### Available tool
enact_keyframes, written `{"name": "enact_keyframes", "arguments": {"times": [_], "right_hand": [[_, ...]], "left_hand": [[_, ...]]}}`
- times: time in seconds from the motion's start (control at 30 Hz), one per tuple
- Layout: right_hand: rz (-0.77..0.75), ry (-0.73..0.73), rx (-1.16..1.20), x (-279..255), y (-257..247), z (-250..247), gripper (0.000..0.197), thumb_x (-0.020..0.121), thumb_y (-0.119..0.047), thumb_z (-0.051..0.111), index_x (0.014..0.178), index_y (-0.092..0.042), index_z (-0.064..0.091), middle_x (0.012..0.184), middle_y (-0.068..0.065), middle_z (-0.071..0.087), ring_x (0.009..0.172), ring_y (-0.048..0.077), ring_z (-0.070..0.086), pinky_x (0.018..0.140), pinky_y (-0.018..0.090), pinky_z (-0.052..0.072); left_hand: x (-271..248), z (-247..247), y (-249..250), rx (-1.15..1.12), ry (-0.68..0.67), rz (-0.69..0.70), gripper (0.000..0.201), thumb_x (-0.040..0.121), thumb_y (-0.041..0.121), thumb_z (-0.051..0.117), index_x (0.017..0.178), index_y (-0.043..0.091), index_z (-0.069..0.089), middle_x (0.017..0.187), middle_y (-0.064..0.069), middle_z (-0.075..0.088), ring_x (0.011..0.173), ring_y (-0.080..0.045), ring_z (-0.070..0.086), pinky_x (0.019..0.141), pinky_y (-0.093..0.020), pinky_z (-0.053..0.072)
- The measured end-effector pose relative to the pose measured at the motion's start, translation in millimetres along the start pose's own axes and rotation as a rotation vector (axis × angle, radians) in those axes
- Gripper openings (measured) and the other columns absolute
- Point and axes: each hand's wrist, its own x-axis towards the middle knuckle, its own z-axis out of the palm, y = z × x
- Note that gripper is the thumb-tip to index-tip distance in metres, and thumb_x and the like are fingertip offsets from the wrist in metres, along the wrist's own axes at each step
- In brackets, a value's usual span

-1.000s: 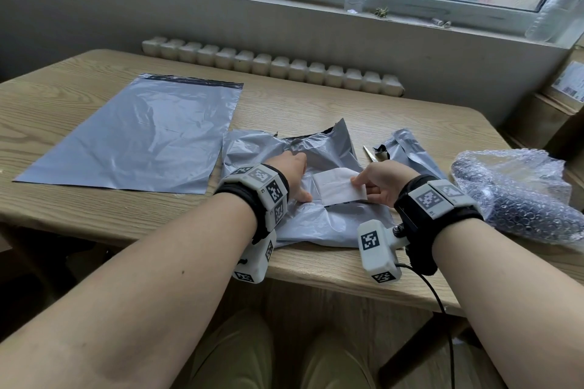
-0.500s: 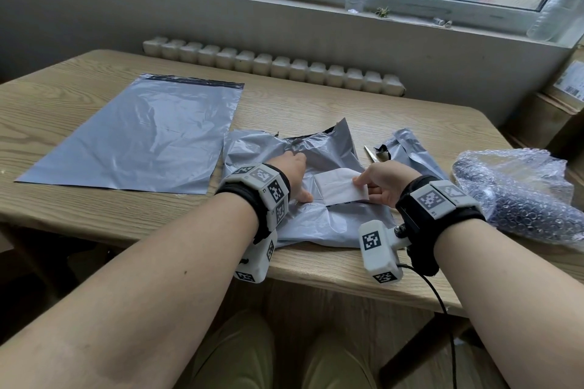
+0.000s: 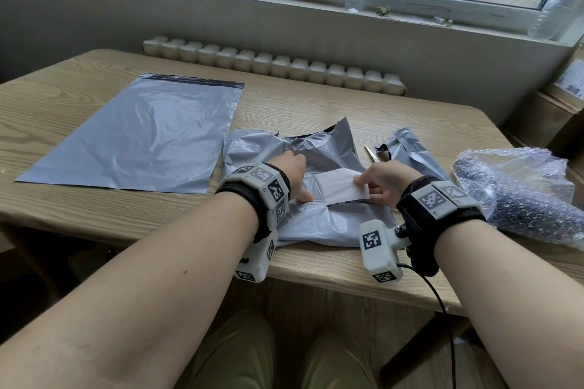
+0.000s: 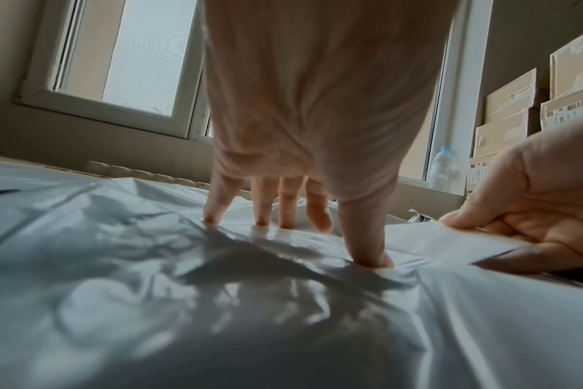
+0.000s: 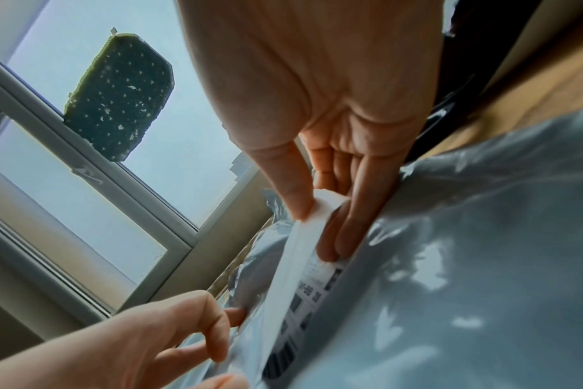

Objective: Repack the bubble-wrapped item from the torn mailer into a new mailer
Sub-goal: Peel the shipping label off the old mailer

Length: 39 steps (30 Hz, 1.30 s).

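On the pale wooden worktop the crumpled grey torn plastic mailer lies near the front edge, with both hands on it. The left hand presses down on the mailer with straight, spread fingers, the fingertips and thumb denting the film just left of a white paper shipping label. The right hand pinches the right edge of that label between thumb and curled fingers, holding it lifted and partly peeled off the film, its printed barcode side facing down toward the mailer. The dark item in clear bubble wrap rests at the right end of the worktop, out of the torn mailer and just right of the right wrist. The flat, smooth grey new mailer lies on the left side of the worktop, just beside the torn one. A torn-off grey scrap of mailer sits behind the right hand.
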Motion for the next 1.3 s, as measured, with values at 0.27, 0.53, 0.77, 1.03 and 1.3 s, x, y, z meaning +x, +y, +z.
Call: {"name": "enact_keyframes", "arguments": {"times": [0.27, 0.53, 0.77, 1.03, 1.3], "right_hand": [[0.011, -0.111, 0.078, -14.0, -1.5, -0.3, 0.035, 0.093, -0.036, 0.056, 0.089, -0.001, 0.054, 0.09, 0.015, 0.063, 0.08, 0.024, 0.064, 0.069, 0.029, 0.057], [-0.133, -0.127, -0.15, -21.1, 10.5, 10.8, 0.043, 0.069, -0.046, 0.076, 0.084, -0.007, 0.068, 0.101, 0.012, 0.069, 0.088, 0.017, 0.059, 0.092, 0.031, 0.05], [-0.155, 0.03, -0.139, -21.2, 11.6, 21.0, 0.028, 0.065, -0.018, 0.085, 0.056, -0.01, 0.06, 0.062, 0.006, 0.056, 0.047, 0.013, 0.04, 0.049, 0.025, 0.033], [-0.116, 0.049, -0.204, -11.8, 11.1, 13.9, 0.031, 0.064, -0.012, 0.085, 0.053, -0.009, 0.056, 0.06, 0.006, 0.057, 0.042, 0.012, 0.043, 0.042, 0.022, 0.035], [-0.105, 0.003, -0.179, -9.1, 9.1, 8.8, 0.035, 0.068, -0.005, 0.081, 0.051, -0.008, 0.05, 0.063, 0.01, 0.056, 0.051, 0.015, 0.044, 0.053, 0.026, 0.039]], "left_hand": [[3.1, 2.0, -3.9, 0.005, -0.01, 0.043, 0.036, 0.085, 0.039, 0.065, 0.104, 0.01, 0.064, 0.126, -0.012, 0.05, 0.116, -0.022, 0.048, 0.096, -0.033, 0.043], [3.0, 6.4, -4.1, -0.007, -0.001, 0.064, 0.03, 0.087, 0.039, 0.062, 0.095, 0.01, 0.066, 0.117, -0.009, 0.056, 0.112, -0.019, 0.05, 0.085, -0.03, 0.041], [8.2, 9.3, -3.8, -0.031, -0.045, 0.06, 0.05, 0.09, 0.049, 0.051, 0.092, 0.002, 0.066, 0.102, -0.014, 0.06, 0.115, -0.024, 0.052, 0.086, -0.034, 0.042], [10.3, 12.0, -6.5, 0.005, -0.072, 0.065, 0.064, 0.071, 0.062, 0.068, 0.106, 0.008, 0.061, 0.122, -0.009, 0.047, 0.113, -0.021, 0.047, 0.095, -0.031, 0.043], [10.9, 13.8, -5.5, 0.027, -0.075, 0.045, 0.064, 0.07, 0.063, 0.068, 0.103, 0.009, 0.061, 0.122, -0.009, 0.045, 0.112, -0.024, 0.049, 0.098, -0.037, 0.044]]}}
